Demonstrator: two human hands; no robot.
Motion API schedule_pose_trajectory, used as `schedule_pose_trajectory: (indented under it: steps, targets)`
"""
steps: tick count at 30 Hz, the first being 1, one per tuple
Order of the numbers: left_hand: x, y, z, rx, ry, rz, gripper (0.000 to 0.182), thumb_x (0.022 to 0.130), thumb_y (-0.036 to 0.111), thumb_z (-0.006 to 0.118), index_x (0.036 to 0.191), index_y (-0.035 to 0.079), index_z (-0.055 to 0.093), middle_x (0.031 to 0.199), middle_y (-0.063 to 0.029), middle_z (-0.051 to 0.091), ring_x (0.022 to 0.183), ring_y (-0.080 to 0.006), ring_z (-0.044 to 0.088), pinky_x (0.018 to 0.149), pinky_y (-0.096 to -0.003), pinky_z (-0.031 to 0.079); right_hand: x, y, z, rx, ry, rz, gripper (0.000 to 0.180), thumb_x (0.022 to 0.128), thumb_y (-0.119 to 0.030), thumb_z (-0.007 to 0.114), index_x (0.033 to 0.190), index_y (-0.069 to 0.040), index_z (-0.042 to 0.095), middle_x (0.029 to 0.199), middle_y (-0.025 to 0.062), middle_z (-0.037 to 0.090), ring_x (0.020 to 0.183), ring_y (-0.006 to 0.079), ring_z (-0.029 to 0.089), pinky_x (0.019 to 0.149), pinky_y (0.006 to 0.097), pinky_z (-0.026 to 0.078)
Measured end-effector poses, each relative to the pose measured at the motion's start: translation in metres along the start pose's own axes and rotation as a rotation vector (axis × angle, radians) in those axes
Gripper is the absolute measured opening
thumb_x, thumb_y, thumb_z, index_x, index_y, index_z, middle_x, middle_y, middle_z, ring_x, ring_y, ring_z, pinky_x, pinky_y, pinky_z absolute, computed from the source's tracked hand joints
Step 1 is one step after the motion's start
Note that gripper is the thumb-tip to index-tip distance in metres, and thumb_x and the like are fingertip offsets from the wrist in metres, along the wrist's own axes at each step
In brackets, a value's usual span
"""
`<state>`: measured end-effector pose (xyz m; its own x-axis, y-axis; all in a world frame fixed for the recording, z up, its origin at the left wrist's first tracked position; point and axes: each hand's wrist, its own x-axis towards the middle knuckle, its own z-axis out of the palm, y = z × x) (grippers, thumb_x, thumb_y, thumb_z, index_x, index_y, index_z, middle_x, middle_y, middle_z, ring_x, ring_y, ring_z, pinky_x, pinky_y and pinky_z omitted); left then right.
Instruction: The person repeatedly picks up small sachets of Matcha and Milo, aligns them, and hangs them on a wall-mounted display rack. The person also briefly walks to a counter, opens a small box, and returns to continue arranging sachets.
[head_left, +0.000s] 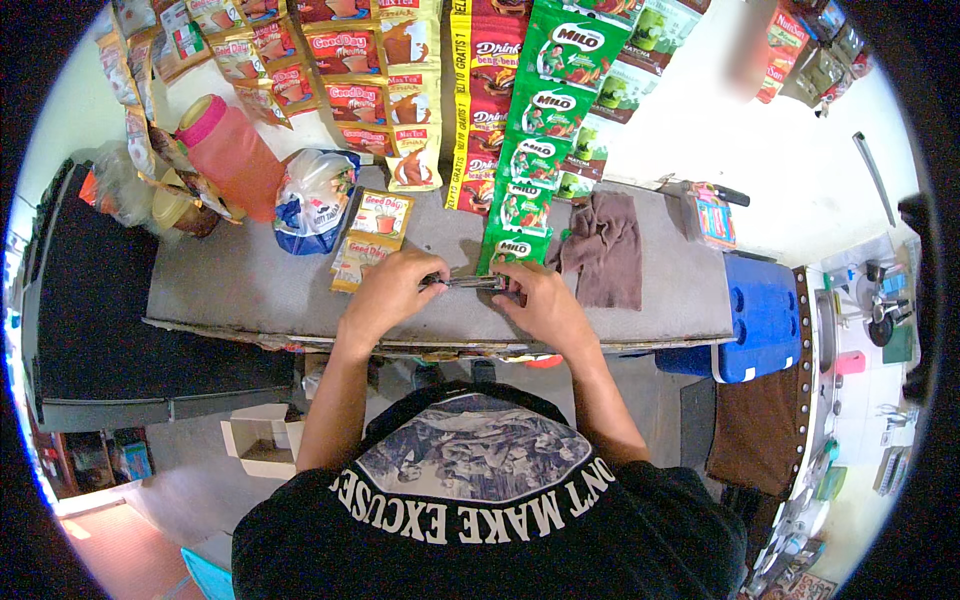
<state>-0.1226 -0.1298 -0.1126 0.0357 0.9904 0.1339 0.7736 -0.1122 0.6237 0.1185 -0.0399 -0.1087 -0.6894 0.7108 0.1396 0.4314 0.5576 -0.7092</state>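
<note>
My left hand (396, 291) and my right hand (546, 298) grip opposite ends of a thin, dark and silvery object (471, 283) just above the table's front part. Seen nearly edge-on, it cannot be identified for certain; my fingers hide both ends. Beyond my right fingers hangs a strip of green Milo sachets (535, 161), its lowest sachet reaching down to my hand. Near my left hand, a pair of joined Good Day coffee sachets (381, 214) lies on the grey-topped table (450, 319), the nearer one partly covered by my wrist.
A crumpled brown cloth (606, 259) lies right of my hands. Further right are a packet of colourful items (711, 217) and a blue cooler box (761, 322). At the left stand a plastic bag (315, 199) and a pink-lidded jar (236, 165). Hanging sachet strips (352, 94) line the back.
</note>
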Motion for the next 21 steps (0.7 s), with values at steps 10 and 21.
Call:
schedule_pose_trajectory:
  steps: [10, 21]
  targets:
    - [-0.007, 0.009, -0.001, 0.012, 0.014, -0.046, 0.015, 0.086, 0.022, 0.071, 0.095, 0.010, 0.073, 0.089, -0.0122, 0.073, 0.088, -0.0334, 0.068, 0.079, -0.0448, 0.052, 0.009, 0.018, 0.014, 0.025, 0.081, -0.127, 0.010, 0.084, -0.007, 0.075, 0.092, -0.001, 0.076, 0.086, 0.0161, 0.070, 0.075, 0.0322, 0.069, 0.069, 0.0382, 0.055]
    - [-0.021, -0.009, 0.053, 0.297, 0.337, 0.185, 0.026, 0.072, 0.014, 0.073, 0.097, 0.011, 0.067, 0.095, -0.0102, 0.067, 0.101, -0.0313, 0.064, 0.095, -0.0449, 0.049, 0.007, 0.028, 0.016, -0.171, -0.047, -0.173, 0.029, 0.081, -0.020, 0.077, 0.107, -0.007, 0.073, 0.113, 0.0186, 0.069, 0.100, 0.0398, 0.067, 0.089, 0.0470, 0.055]
